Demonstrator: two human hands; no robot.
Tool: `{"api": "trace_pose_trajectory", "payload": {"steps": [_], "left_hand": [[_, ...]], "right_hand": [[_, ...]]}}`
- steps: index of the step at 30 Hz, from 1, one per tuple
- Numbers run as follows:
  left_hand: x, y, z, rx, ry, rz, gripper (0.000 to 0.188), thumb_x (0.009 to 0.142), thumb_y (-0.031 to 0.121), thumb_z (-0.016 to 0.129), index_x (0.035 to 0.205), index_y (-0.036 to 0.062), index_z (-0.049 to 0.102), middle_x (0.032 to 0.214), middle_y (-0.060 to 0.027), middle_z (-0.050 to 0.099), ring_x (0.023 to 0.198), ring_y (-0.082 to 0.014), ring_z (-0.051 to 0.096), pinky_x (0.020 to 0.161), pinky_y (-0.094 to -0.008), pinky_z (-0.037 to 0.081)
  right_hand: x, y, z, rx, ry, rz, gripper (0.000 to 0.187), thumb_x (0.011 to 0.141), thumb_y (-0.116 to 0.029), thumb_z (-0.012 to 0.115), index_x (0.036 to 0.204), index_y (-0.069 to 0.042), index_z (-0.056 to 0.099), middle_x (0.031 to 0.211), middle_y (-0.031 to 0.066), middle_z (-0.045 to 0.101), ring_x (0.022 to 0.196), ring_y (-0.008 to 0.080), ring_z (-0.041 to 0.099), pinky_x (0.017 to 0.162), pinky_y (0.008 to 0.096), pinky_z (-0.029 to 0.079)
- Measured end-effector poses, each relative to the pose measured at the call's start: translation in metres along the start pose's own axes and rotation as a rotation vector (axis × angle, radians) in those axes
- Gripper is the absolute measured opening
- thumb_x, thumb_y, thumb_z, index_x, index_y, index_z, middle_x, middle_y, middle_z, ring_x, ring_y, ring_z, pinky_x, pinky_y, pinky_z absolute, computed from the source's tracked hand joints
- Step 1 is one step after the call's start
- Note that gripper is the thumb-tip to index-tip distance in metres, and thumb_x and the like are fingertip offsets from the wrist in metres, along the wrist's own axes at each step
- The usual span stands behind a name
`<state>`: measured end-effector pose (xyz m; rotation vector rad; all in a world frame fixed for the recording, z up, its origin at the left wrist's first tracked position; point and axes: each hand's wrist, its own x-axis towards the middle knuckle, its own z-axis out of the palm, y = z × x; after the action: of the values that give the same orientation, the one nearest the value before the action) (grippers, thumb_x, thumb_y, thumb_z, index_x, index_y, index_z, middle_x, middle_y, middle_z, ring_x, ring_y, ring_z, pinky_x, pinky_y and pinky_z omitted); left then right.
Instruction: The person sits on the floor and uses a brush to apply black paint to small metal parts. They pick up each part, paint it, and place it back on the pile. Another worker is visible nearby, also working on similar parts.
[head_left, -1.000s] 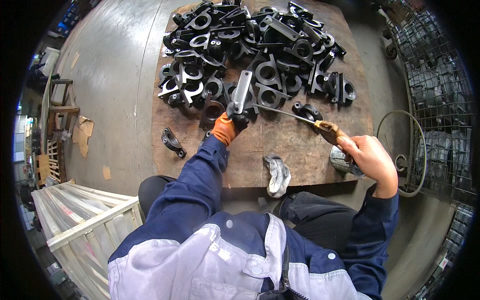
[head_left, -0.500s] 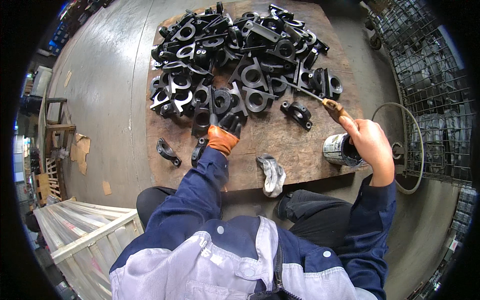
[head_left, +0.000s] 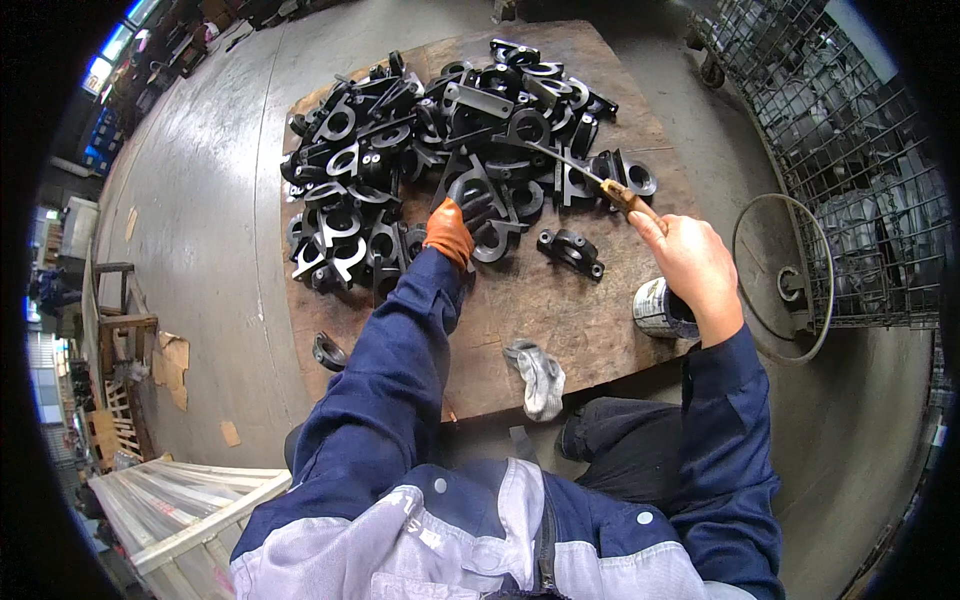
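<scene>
My left hand (head_left: pixel 462 208), in a black and orange glove, grips a black metal bracket (head_left: pixel 478 196) at the near edge of a pile of black metal brackets (head_left: pixel 400 150) on a wooden board (head_left: pixel 560 320). My bare right hand (head_left: pixel 690 260) holds a thin brush with a wooden handle (head_left: pixel 625 196), its tip reaching into the pile near the gripped bracket. One single bracket (head_left: pixel 572 250) lies apart between my hands.
A small tin can (head_left: pixel 660 308) stands by my right wrist. A grey glove (head_left: pixel 540 375) lies at the board's near edge. A loose bracket (head_left: pixel 328 350) lies on the concrete floor at left. Wire mesh crates (head_left: pixel 850 160) and a metal ring (head_left: pixel 780 280) stand at right.
My left hand has reached farther into the pile and taken a bracket there. The right hand with the brush has moved up toward the pile.
</scene>
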<state>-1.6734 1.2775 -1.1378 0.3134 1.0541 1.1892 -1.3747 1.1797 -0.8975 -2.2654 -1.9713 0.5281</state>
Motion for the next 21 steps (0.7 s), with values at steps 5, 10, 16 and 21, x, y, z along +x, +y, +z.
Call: {"api": "trace_pose_trajectory", "payload": {"steps": [5, 10, 16, 21], "left_hand": [[0.077, -0.015, -0.036, 0.369, 0.024, 0.089, 0.039, 0.093, 0.039, 0.052, 0.11, 0.0062, 0.064, 0.095, -0.0091, 0.069, 0.08, -0.0226, 0.066, 0.072, -0.0378, 0.052], [0.106, -0.04, -0.064, 0.53, 0.139, 0.203, 0.043, 0.089, 0.041, 0.055, 0.102, 0.001, 0.065, 0.086, -0.011, 0.067, 0.072, -0.0252, 0.06, 0.07, -0.0389, 0.046], [0.034, -0.027, -0.026, 0.874, 0.262, 0.212, 0.04, 0.085, 0.038, 0.067, 0.096, -0.0005, 0.068, 0.082, -0.0075, 0.068, 0.07, -0.0203, 0.058, 0.069, -0.0364, 0.046], [0.043, -0.017, -0.039, 0.523, 0.343, 0.331, 0.026, 0.081, 0.021, 0.066, 0.095, -0.0001, 0.067, 0.082, -0.0067, 0.068, 0.073, -0.0196, 0.06, 0.071, -0.0335, 0.048]], "right_hand": [[0.0, -0.003, -0.007, 0.123, 0.048, -0.06, 0.06, 0.092, -0.057, 0.053, 0.083, 0.0, 0.066, 0.074, 0.0248, 0.061, 0.073, 0.0426, 0.06, 0.064, 0.0453, 0.046], [0.009, -0.009, -0.007, 0.157, 0.127, -0.064, 0.059, 0.092, -0.056, 0.054, 0.081, 0.001, 0.065, 0.072, 0.0251, 0.059, 0.07, 0.0424, 0.058, 0.062, 0.0449, 0.045], [0.022, -0.005, -0.01, 0.01, 0.04, -0.019, 0.062, 0.091, -0.059, 0.054, 0.079, 0.001, 0.066, 0.069, 0.0245, 0.059, 0.068, 0.0409, 0.059, 0.063, 0.045, 0.046], [0.02, -0.005, -0.014, 0.018, -0.166, -0.098, 0.064, 0.091, -0.059, 0.054, 0.076, 0.002, 0.067, 0.066, 0.0225, 0.06, 0.064, 0.0384, 0.06, 0.063, 0.0439, 0.047]]}}
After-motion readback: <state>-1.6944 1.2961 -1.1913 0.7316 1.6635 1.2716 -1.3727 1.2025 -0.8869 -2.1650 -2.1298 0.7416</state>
